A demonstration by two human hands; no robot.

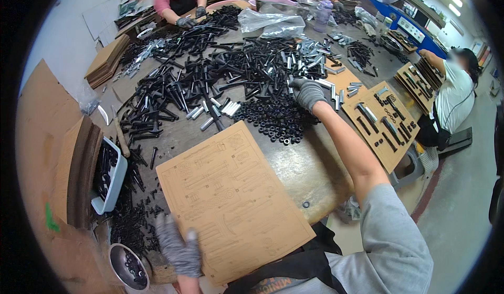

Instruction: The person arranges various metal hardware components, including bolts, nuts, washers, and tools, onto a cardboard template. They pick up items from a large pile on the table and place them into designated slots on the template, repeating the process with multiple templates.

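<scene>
A brown cardboard sheet printed with line drawings of hardware lies tilted in front of me, its near edge at my body. My left hand, in a grey striped glove, is at the sheet's lower left edge; its thumb overlaps the edge and its fingers stretch out beside it. My right hand, gloved the same way, reaches far over the table, fingers closed at a short silver metal tube. Just below that hand spreads a heap of black nuts. Behind it lie piled black bolts.
A board with laid-out hardware sits at the right. At the left are stacked cardboard, a light blue bin and a metal bowl holding small parts. Clear plastic bags lie further back. Co-workers are at the far side and right.
</scene>
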